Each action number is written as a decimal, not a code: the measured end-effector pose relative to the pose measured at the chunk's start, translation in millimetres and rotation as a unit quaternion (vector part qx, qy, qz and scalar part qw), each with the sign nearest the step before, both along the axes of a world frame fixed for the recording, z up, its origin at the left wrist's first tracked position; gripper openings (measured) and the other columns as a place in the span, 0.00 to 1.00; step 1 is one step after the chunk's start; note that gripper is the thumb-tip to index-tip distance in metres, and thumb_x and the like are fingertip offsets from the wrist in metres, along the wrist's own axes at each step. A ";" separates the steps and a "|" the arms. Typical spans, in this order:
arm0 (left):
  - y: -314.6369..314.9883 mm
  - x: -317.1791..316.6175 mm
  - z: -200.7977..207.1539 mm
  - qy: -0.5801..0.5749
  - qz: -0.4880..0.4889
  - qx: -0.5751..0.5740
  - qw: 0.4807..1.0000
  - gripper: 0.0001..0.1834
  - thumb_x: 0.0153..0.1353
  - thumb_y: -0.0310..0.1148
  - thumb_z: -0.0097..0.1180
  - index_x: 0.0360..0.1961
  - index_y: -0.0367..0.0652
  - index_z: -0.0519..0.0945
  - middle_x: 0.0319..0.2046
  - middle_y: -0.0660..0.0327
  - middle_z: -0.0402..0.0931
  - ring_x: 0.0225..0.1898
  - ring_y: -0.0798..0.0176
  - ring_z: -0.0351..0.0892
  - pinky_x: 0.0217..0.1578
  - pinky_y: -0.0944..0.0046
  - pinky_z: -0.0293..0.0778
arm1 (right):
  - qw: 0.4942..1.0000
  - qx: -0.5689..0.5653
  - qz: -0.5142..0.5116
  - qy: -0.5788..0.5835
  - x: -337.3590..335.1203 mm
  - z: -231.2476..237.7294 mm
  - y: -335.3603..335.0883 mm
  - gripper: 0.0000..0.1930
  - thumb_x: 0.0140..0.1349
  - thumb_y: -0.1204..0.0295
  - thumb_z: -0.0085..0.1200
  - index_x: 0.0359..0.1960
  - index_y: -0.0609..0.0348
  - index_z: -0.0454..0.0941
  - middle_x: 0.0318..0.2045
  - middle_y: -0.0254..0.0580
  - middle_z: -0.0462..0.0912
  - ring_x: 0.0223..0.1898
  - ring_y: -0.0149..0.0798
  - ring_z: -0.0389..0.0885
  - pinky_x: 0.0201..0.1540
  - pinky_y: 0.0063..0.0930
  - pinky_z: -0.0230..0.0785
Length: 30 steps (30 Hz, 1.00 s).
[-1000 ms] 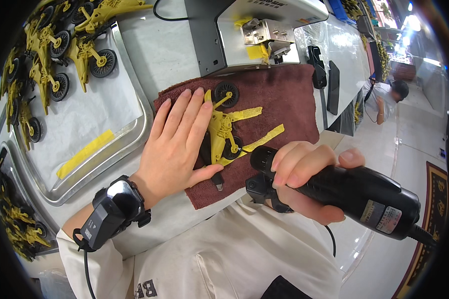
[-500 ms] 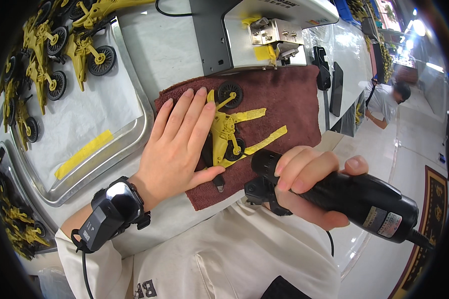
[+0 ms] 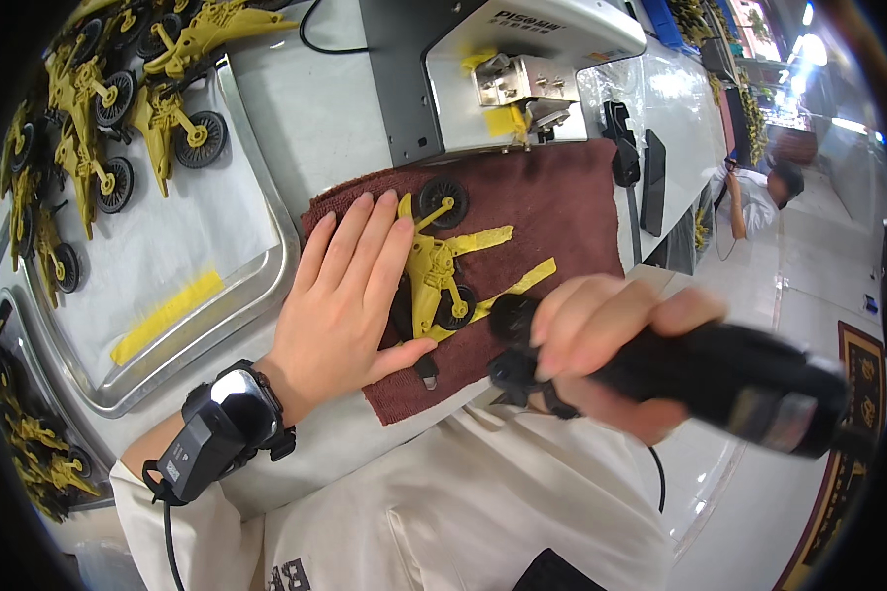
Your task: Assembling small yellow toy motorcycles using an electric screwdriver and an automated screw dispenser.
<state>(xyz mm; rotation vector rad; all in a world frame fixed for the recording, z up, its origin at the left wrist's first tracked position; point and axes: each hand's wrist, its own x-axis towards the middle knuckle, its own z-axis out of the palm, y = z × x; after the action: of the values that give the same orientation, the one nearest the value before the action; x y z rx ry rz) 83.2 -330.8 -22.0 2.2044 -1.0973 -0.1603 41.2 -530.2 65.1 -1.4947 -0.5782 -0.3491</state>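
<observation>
A yellow toy motorcycle (image 3: 427,268) with black wheels lies on its side on a folded brown towel (image 3: 557,212). Strips of yellow tape reach out from it to the right. My left hand (image 3: 340,281) rests flat, fingers stretched, along the toy's left edge; its thumb lies by the lower end. Part of the toy is hidden under that hand. Wrapped round a black corded electric screwdriver (image 3: 719,379), my right hand (image 3: 611,355) holds it tilted, its front end just right of the toy's lower wheel. The screwdriver's rear is blurred, and its bit cannot be made out.
At left, a metal tray (image 3: 276,286) holds several similar yellow toys (image 3: 158,128) on white paper; another tray (image 3: 30,394) stands below it. A grey-and-white machine (image 3: 473,89) is behind the towel. Another person (image 3: 754,202) is at far right.
My right hand and the screwdriver have shifted slightly, the tool's front end drawing back from the lower wheel and its rear swinging right. The left hand stays flat by the toy.
</observation>
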 end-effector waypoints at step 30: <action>-1.8 -0.1 3.1 -0.009 -0.004 -0.029 1.000 0.52 0.44 0.53 0.64 0.63 0.31 0.55 0.62 0.43 0.56 0.65 0.43 0.54 0.64 0.50 0.50 | 0.999 0.025 0.024 0.003 -21.4 -3.8 37.2 0.36 0.50 0.65 0.68 0.54 0.58 0.55 0.29 0.54 0.76 0.25 0.47 0.76 0.26 0.42 0.70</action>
<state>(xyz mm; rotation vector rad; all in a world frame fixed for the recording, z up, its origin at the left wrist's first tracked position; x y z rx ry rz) 83.2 -332.5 -18.9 2.1552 -1.1069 -0.1112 19.8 -493.0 61.3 -1.4314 -0.5956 -0.3203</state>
